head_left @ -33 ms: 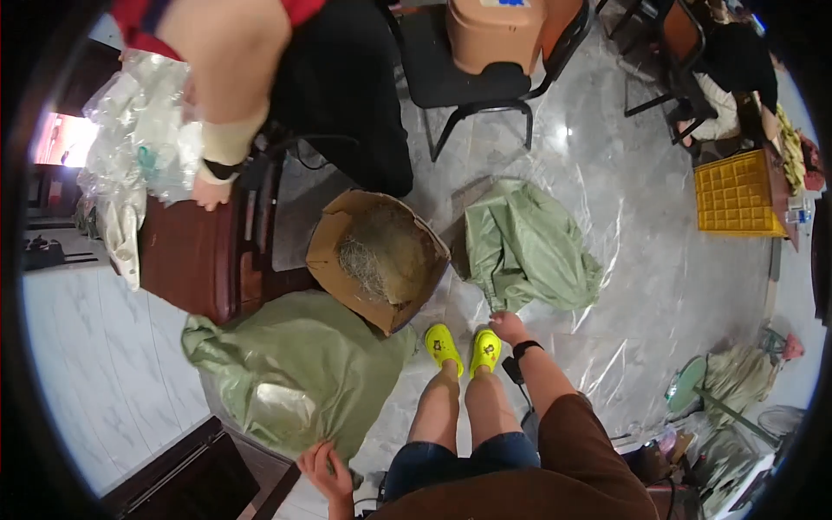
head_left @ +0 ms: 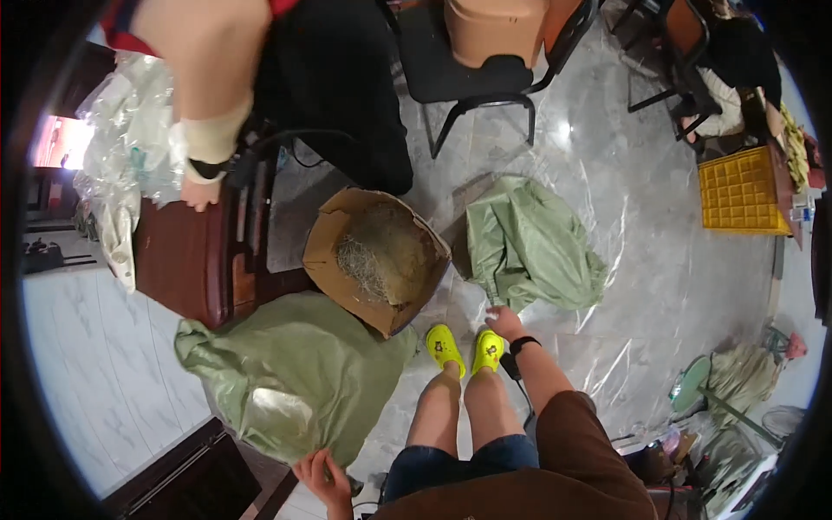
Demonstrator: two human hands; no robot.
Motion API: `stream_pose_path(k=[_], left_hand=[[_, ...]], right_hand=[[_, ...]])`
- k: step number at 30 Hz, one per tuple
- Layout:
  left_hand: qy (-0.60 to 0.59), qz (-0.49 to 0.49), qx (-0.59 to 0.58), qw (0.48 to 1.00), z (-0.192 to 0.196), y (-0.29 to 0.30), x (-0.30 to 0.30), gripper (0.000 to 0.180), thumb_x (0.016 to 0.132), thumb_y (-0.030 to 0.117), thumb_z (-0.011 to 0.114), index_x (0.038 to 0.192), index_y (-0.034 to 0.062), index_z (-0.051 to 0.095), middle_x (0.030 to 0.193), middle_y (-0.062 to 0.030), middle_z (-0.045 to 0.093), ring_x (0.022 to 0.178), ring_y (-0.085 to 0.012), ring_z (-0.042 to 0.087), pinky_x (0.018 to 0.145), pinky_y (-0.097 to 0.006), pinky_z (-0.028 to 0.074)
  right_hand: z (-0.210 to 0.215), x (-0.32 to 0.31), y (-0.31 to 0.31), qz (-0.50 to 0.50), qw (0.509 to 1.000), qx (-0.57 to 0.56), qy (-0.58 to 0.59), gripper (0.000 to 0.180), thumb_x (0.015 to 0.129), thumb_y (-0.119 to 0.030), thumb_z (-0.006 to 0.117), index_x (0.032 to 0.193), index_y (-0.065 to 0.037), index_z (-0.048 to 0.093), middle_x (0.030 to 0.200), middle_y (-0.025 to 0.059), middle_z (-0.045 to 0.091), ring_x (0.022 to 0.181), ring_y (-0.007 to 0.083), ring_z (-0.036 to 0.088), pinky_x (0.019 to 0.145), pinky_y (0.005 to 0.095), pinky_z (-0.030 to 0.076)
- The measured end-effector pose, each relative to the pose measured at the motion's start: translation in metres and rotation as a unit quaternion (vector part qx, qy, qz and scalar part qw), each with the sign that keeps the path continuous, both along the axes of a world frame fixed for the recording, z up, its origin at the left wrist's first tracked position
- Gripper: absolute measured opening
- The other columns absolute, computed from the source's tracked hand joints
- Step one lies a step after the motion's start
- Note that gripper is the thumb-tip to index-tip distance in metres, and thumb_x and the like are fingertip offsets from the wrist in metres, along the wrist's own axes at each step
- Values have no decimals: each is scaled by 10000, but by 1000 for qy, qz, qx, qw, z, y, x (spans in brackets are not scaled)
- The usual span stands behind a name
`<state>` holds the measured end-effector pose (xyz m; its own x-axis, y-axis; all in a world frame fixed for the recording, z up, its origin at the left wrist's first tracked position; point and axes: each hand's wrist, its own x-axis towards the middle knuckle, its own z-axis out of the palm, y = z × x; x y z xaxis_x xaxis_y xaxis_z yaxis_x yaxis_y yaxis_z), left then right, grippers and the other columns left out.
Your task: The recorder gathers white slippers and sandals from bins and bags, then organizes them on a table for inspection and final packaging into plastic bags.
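Note:
A large green woven sack [head_left: 295, 364] lies bulging on the floor at the left. My left hand [head_left: 325, 481] is closed on its near edge, fingers bent and thumb against them. Ahead of my right foot, a second green sack [head_left: 542, 247] lies crumpled, its mouth facing left. My right hand [head_left: 505, 323] pinches the near corner of this sack; the fingertips show only in part. An open cardboard box [head_left: 325, 260] stands between the two sacks, with a tangle of thin pale strands [head_left: 362, 267] inside.
A co-worker's arm [head_left: 217, 78] reaches over a dark red wooden cabinet [head_left: 178, 260] beside clear plastic bags [head_left: 143, 130]. A black chair [head_left: 464, 82] holds a tan stool [head_left: 494, 30]. A yellow crate [head_left: 737, 195] stands far right, near another seated person. My yellow clogs [head_left: 445, 347] are close to the box.
The co-worker's hand has shifted slightly left over the cabinet. My right hand has moved a little up and left. Both sacks and the box stay in place.

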<state>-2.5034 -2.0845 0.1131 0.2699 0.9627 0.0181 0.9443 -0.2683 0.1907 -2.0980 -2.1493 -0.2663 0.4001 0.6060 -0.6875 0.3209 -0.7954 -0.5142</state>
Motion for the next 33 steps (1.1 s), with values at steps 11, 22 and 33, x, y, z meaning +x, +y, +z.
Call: stream_pose_path(k=[11, 22, 33], left_hand=[[17, -27, 112, 993, -94, -9, -13, 147, 812, -31, 609, 940, 22, 657, 899, -126, 630, 791, -301, 563, 751, -409, 438], [-49, -81, -1, 996, 12, 10, 62, 180, 715, -31, 632, 876, 49, 634, 867, -97, 590, 812, -299, 538, 749, -407, 406], [-204, -353, -198, 891, 101, 44, 222, 993, 663, 423, 784, 1403, 6, 270, 1320, -221, 452, 1185, -381, 465, 978, -439, 390]], right_hand=[[-242, 1, 79, -204, 955, -17, 216, 639, 750, -269, 730, 1259, 58, 523, 1294, 204, 538, 1130, 279, 569, 931, 337, 453], [-33, 69, -13, -564, 746, 154, 318, 215, 852, -190, 545, 1017, -54, 573, 863, 59, 621, 691, 195, 600, 562, 306, 476], [420, 45, -21, -447, 699, 345, 439, 355, 936, -187, 528, 1266, -66, 481, 1197, 60, 597, 1082, 188, 572, 932, 335, 448]])
